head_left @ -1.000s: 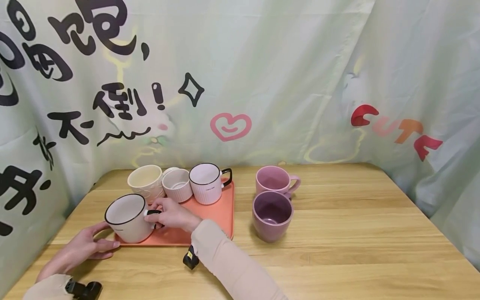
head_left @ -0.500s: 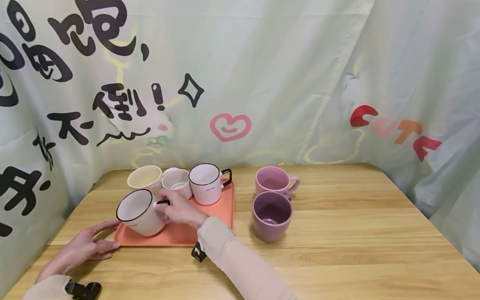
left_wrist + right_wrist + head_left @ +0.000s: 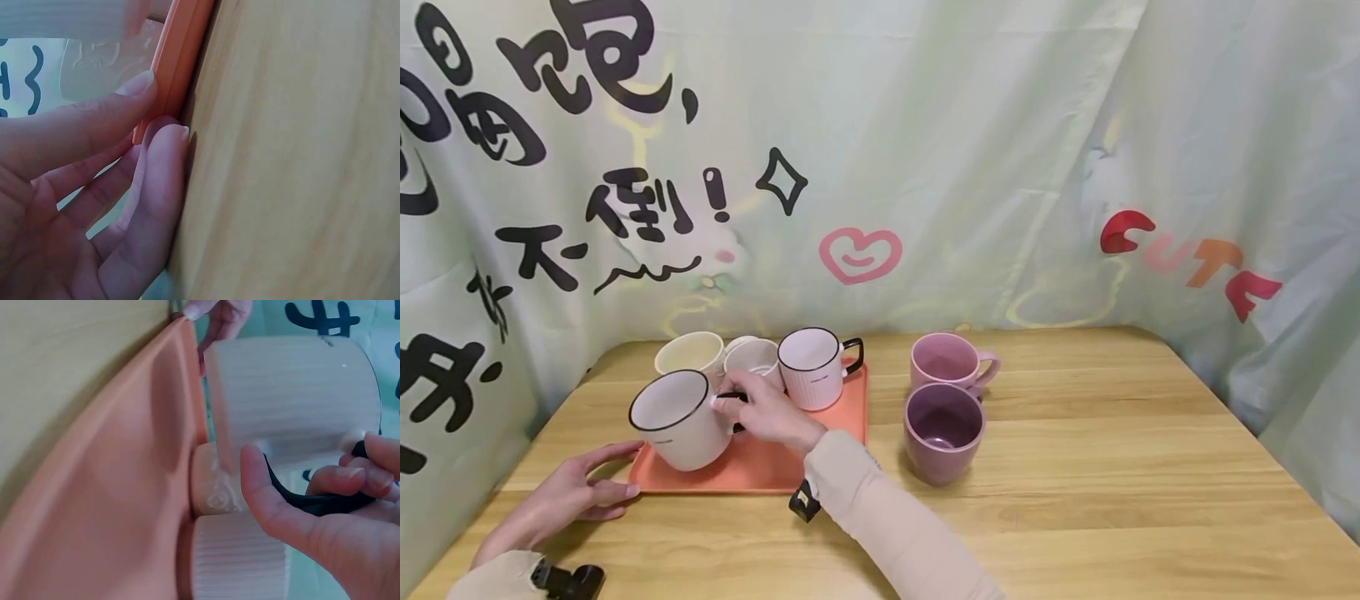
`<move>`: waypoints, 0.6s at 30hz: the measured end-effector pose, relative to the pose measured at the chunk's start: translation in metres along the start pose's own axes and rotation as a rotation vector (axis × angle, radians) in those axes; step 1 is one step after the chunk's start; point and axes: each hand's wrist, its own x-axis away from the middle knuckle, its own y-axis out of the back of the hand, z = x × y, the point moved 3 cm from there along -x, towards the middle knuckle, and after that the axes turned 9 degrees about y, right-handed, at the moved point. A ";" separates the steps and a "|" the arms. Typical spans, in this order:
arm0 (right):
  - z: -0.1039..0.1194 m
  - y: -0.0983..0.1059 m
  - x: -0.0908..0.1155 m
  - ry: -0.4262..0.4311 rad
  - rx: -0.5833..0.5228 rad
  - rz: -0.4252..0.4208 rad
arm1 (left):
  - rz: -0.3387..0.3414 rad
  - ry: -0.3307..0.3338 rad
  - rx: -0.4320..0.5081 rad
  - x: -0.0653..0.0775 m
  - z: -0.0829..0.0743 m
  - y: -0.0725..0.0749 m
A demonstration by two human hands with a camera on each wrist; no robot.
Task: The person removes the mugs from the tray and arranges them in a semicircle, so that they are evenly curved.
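Observation:
My right hand grips a large white mug with a black rim by its black handle. In the head view the mug overlaps the left part of an orange tray, slightly tilted. The right wrist view shows its ribbed side and its base close over the tray. At the tray's front left corner my left hand holds the edge, thumb on the rim and fingers against the corner in the left wrist view. Behind the held mug, a cream cup is partly hidden.
A small white ribbed cup and a second white mug with a black handle stand along the tray's back. To the tray's right on the wooden table are a pink mug and a purple mug. A printed curtain hangs behind.
My right hand has moved the white mug to the right and back from the tray's front left corner, then slightly left and up. The left hand has stayed at the corner.

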 end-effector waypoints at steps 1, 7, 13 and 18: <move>0.002 0.001 0.000 -0.004 -0.017 -0.015 | 0.003 -0.001 0.003 0.000 0.000 0.000; 0.013 0.011 -0.001 -0.012 -0.069 -0.088 | -0.010 0.030 -0.004 -0.001 -0.002 0.000; 0.026 0.026 0.001 -0.045 -0.088 -0.131 | -0.044 0.058 -0.019 -0.003 -0.003 -0.002; 0.039 0.036 0.003 -0.051 -0.129 -0.147 | -0.026 0.044 -0.003 -0.002 -0.002 -0.002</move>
